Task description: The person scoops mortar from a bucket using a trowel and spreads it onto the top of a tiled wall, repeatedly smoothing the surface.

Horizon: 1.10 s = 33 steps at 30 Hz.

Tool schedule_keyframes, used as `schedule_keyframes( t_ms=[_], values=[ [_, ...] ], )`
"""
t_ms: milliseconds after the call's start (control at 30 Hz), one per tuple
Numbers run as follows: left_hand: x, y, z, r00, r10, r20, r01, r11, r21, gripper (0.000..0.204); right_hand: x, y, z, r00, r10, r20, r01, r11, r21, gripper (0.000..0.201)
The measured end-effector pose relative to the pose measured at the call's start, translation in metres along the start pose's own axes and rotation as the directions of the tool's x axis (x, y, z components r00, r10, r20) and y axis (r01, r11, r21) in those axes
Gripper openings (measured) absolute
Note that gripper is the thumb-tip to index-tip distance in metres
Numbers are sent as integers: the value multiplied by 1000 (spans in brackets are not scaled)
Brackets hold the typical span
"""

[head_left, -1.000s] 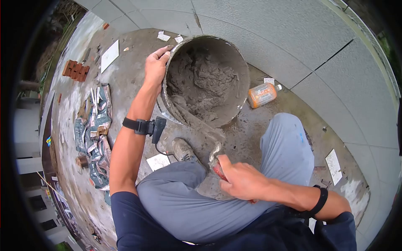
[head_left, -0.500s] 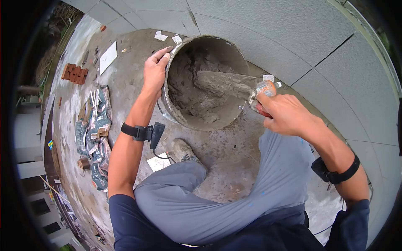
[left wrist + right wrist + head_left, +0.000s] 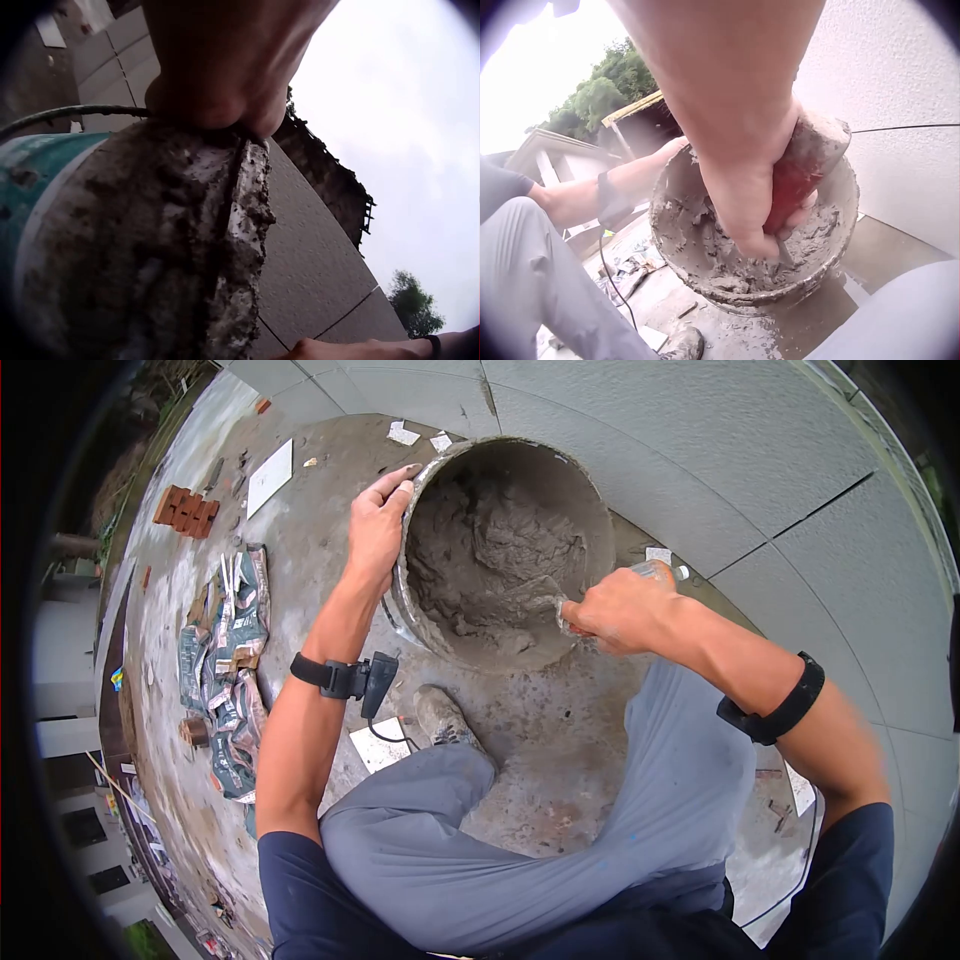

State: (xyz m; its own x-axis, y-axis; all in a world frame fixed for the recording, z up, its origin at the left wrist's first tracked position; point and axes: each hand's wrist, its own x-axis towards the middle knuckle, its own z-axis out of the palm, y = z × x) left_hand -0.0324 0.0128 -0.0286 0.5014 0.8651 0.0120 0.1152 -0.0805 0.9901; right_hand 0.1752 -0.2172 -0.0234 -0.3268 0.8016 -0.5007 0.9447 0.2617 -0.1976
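Observation:
A round bucket (image 3: 596,510) caked with grey mortar tilts toward me, and wet mortar (image 3: 490,540) fills its lower part. My left hand (image 3: 377,535) grips its rim at the left, the thumb at the edge; in the left wrist view that hand (image 3: 225,90) presses on the crusted rim (image 3: 244,202). My right hand (image 3: 625,610) holds a trowel over the near right rim. Its red handle (image 3: 799,172) shows in the right wrist view. The mortar-coated blade (image 3: 528,596) lies in the mortar, partly hidden by it.
A light tiled wall (image 3: 700,490) rises right behind the bucket. An orange-labelled bottle (image 3: 658,571) stands partly behind my right hand. On the left lie crumpled bags (image 3: 235,650), stacked bricks (image 3: 186,511) and a white tile (image 3: 270,478). My shoe (image 3: 440,715) is just in front of the bucket.
The trowel has gone from outside the near rim up over the bucket, then down and left into the mortar with my right hand. My left hand has stayed on the rim.

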Motion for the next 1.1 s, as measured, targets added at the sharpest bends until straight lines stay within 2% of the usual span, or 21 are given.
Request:
schedule_keyframes(
  t_ms=[100, 200, 267, 367, 500, 567, 600, 667, 700, 767, 800, 867, 933, 1000, 1067, 1100],
  values=[
    [-2, 0, 0, 1000, -3, -12, 3, 1000, -6, 32, -3, 13, 2, 997, -50, -53, 48, 998, -42, 32],
    [-1, 3, 0, 1000, -10, -13, 10, 1000, 3, 34, 3, 14, 8, 996, -49, -71, 51, 998, 33, 31],
    [-2, 1, 0, 1000, -9, -6, 9, 1000, 11, 34, 10, 9, 10, 983, -105, -153, 117, 991, 70, 28],
    [-2, 2, 3, 1000, -3, -8, 4, 999, 33, 34, 3, 8, -3, 988, -87, -126, 107, 981, 161, 24],
    [-2, 6, 6, 1000, -2, -16, 1, 1000, -13, 33, -31, 12, -19, 998, -32, -61, 47, 965, 257, 25],
    [0, 8, 3, 1000, -1, -19, 1, 1000, 6, 33, -46, 17, -13, 987, -34, -160, 76, 962, 264, 24],
    [2, 5, 0, 1000, -12, 0, 12, 1000, -18, 33, -61, 18, -12, 986, -39, -162, 81, 963, 259, 24],
    [6, 4, -3, 1000, -19, 15, 19, 999, -47, 32, -106, 12, -17, 957, -47, -285, 123, 960, 251, 27],
    [7, 4, -4, 999, -30, 17, 31, 998, -52, 32, -123, 9, -20, 958, -52, -284, 124, 962, 243, 27],
    [9, 1, -9, 999, -41, 13, 42, 997, -64, 31, -149, -1, -22, 962, -87, -260, 109, 991, 72, 31],
    [12, -4, -12, 999, -37, 18, 39, 996, -81, 31, -155, -7, -17, 963, -89, -256, 109, 992, 64, 31],
    [15, -7, -14, 999, -25, 21, 27, 994, -108, 31, -164, -15, -10, 973, -39, -227, 23, 997, -74, 32],
    [13, -4, -13, 998, -25, 61, 35, 986, -164, 32, -162, -12, -14, 975, -8, -220, -10, 997, -79, 29],
    [6, 6, -9, 999, -20, 44, 27, 987, -159, 34, -153, -3, -18, 899, 170, -404, -238, 963, -124, 28],
    [2, 10, -6, 999, -20, 28, 24, 988, -151, 36, -137, 9, -28, 888, 198, -415, -282, 947, -151, 32],
    [2, 8, -5, 999, 10, 32, -7, 996, -87, 40, -126, 18, -30, 896, 247, -368, -351, 902, -250, 35]
  ],
)
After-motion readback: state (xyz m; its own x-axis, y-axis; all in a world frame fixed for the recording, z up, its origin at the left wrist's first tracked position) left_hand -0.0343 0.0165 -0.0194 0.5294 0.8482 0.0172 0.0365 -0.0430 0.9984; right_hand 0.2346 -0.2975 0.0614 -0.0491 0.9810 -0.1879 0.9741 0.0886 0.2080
